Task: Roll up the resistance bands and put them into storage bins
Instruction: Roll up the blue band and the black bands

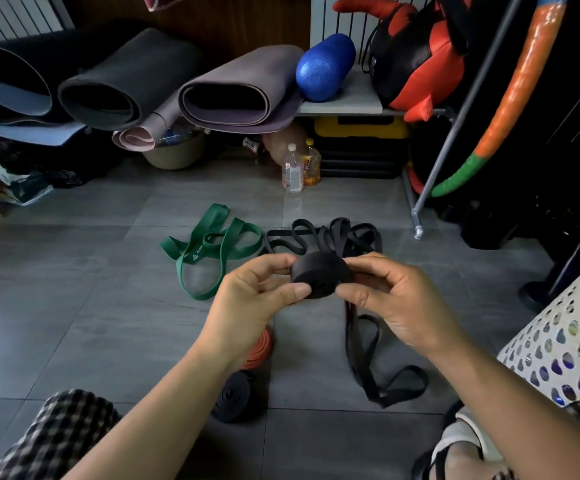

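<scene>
A black resistance band is partly wound into a thick roll (319, 276) held above the floor. My left hand (252, 299) pinches the roll's left side with thumb and fingers. My right hand (390, 306) grips its right side. The band's loose tail (378, 372) hangs down and loops on the tiles. A green band (212, 247) lies unrolled to the left. More black bands (330, 237) lie tangled behind the roll. A rolled orange band (260, 348) and a rolled black band (233, 400) sit on the floor under my left forearm. A white perforated bin (565, 348) stands at the right.
Rolled yoga mats (233, 95) and a blue foam roller (323, 65) lie on a low shelf behind. Two bottles (299, 168) stand on the grey tile floor. A metal rack leg (420, 216) and a hoop (510, 98) stand at the right. My checked trouser knees fill the bottom corners.
</scene>
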Motion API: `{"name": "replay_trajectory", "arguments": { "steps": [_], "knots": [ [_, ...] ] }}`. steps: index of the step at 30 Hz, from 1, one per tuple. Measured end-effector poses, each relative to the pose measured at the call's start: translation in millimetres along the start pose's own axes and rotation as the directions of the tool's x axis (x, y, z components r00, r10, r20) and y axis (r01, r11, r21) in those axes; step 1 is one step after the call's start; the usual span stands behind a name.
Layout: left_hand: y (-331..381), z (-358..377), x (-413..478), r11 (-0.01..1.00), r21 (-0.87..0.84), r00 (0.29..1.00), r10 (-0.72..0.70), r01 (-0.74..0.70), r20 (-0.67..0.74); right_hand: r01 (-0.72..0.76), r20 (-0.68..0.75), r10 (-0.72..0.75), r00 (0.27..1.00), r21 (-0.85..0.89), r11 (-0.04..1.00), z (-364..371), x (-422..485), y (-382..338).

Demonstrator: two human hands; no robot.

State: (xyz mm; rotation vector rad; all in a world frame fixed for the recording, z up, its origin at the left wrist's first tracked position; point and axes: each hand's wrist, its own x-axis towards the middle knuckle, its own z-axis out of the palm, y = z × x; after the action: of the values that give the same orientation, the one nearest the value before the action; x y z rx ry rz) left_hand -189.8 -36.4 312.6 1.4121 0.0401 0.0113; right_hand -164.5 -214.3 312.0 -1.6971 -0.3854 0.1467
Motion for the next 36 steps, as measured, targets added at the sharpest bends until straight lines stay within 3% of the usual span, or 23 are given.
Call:
{"name": "replay_trajectory", "arguments": {
  "steps": [5,8,11,12,13,14,15,16,18,21,24,29,32,34,36],
  "knots": [
    [-9.3,14.4,-3.7,0.921,-0.376,0.995,-0.102,0.1,0.014,-0.01,-0.098,0.034,0.995,0.233,0.972,13.4,-3.5,0.4],
    [-17.2,19.2,-4.1,0.87,-0.471,0.988,-0.152,0.144,0.02,-0.032,-0.123,0.071,0.99,0.29,0.957,18.1,-3.6,2.1],
    [-18.7,15.6,-3.3,0.846,-0.489,0.977,-0.196,0.213,0.086,-0.063,-0.056,0.079,0.995,0.241,0.969,11.4,-2.0,-1.4],
    [-17.4,12.6,-1.7,0.895,-0.384,0.974,-0.201,0.226,0.105,-0.053,-0.043,0.058,0.997,0.112,0.992,6.6,-1.7,-1.8],
    [-16.5,8.1,1.2,0.97,-0.155,0.98,-0.177,0.19,0.093,-0.023,-0.044,0.019,0.999,-0.105,0.994,1.4,-1.5,-0.4],
    [-16.4,2.6,4.9,0.982,0.171,0.992,-0.1,0.085,0.077,0.025,-0.034,-0.04,0.999,-0.364,0.931,-2.6,-1.7,2.3],
    [-15.4,-1.1,7.8,0.895,0.443,0.994,-0.001,-0.046,0.105,0.09,0.005,-0.107,0.994,-0.583,0.807,-3.1,-1.9,4.6],
    [-14.6,-2.6,9.8,0.793,0.585,0.982,0.082,-0.167,0.17,0.154,0.056,-0.161,0.985,-0.696,0.701,-1.8,-2.6,6.8],
    [-12.8,-1.6,9.3,0.728,0.63,0.958,0.136,-0.271,0.254,0.208,0.1,-0.198,0.975,-0.719,0.663,2.6,-3.9,8.7],
    [-7.2,2.3,4.9,0.883,0.44,0.983,0.112,-0.165,0.144,0.109,0.032,-0.107,0.994,-0.453,0.885,1.8,-1.6,2.6],
    [2.0,7.1,1.2,0.998,0.03,0.998,0.048,-0.049,0.044,-0.009,0.024,0.011,1.0,-0.099,0.995,-0.7,0.3,-1.4],
    [-5.1,10.6,-1.5,0.907,-0.417,0.998,-0.047,0.062,0.047,-0.02,-0.072,0.039,0.997,0.253,0.967,16.9,-4.3,-1.9],
    [-15.9,15.4,-4.7,0.867,-0.482,0.991,-0.125,0.129,0.039,-0.04,-0.07,0.054,0.996,0.183,0.982,21.3,-5.7,1.3],
    [-17.0,11.1,-3.4,0.922,-0.351,0.987,-0.155,0.161,0.045,-0.073,-0.051,0.073,0.996,0.003,0.997,14.7,-2.8,3.9],
    [-13.9,0.0,2.2,0.988,0.155,1.0,-0.01,0.005,0.03,-0.032,-0.029,0.023,0.999,-0.39,0.92,3.5,0.2,8.7]
  ]
}}
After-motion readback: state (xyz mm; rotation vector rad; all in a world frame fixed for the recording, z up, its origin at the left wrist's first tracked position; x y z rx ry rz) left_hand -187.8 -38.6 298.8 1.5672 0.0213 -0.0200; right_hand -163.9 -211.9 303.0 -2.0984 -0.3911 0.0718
